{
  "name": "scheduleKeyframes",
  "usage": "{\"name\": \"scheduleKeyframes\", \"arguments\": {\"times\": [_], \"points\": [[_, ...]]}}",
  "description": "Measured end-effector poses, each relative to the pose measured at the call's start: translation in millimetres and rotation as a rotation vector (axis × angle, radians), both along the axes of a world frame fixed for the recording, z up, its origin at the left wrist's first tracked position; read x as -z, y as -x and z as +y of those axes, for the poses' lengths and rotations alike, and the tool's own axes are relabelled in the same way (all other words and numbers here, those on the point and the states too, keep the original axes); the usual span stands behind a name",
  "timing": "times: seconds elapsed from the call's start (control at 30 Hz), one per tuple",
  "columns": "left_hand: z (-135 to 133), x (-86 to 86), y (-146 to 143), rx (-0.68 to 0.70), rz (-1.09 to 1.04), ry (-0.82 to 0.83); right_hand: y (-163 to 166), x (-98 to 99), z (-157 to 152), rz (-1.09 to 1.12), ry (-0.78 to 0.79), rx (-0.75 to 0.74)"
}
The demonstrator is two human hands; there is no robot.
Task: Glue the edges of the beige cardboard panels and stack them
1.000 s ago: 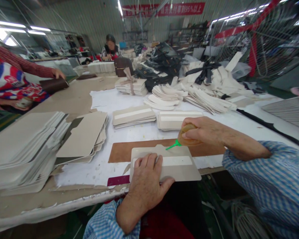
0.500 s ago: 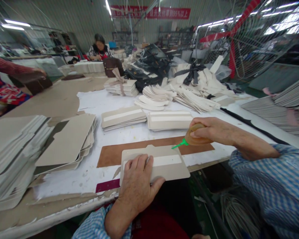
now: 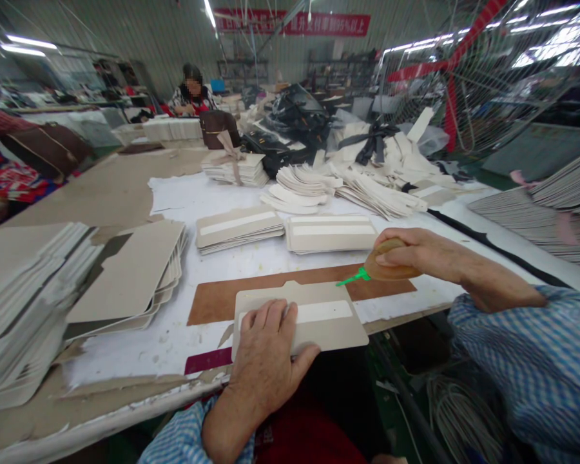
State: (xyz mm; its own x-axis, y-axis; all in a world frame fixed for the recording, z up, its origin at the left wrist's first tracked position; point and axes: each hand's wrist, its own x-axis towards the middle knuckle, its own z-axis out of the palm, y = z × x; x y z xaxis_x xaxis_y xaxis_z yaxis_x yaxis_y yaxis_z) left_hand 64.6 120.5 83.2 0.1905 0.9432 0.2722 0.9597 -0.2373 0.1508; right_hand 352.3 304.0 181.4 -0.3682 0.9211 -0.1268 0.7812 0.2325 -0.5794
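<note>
A beige panel [image 3: 328, 332] with a white strip across it lies near the table's front edge, its lower right part jutting past that edge. My left hand [image 3: 268, 351] rests flat on its left part, fingers stretched out and thumb along the lower edge. My right hand [image 3: 406, 248] is wrapped round an amber squeeze bottle [image 3: 389, 263] with a green nozzle [image 3: 352, 277]. The nozzle tip is at the panel's upper right edge; whether it touches cannot be told. Underneath the panel lies a brown strip [image 3: 212, 301], partly covered.
Two stacks of similar panels [image 3: 239, 225] [image 3: 331, 235] sit behind. Larger board stacks [image 3: 125, 277] [image 3: 24, 283] stand at left. Curved white pieces [image 3: 302, 183] and black material [image 3: 297, 113] fill the back. A maroon strip [image 3: 207, 361] lies front left. Two co-workers [image 3: 193, 93] [image 3: 9, 161] are nearby.
My right hand and the bottle have shifted slightly right, the nozzle tip moving a little along the panel's upper edge. My left hand stays put. The left co-worker's brown bag has turned.
</note>
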Motion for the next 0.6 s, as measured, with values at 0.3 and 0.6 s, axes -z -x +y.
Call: {"name": "scheduleKeyframes", "arguments": {"times": [0.3, 0.6], "points": [[-0.6, -3.0, -0.9, -0.005, -0.005, 0.042, 39.8, -5.4, -5.5, 0.024, 0.019, -0.078], [-1.7, -2.6, -1.2, 0.000, -0.021, 0.051, 21.1, -8.9, 0.9, -0.053, 0.007, -0.051]]}}
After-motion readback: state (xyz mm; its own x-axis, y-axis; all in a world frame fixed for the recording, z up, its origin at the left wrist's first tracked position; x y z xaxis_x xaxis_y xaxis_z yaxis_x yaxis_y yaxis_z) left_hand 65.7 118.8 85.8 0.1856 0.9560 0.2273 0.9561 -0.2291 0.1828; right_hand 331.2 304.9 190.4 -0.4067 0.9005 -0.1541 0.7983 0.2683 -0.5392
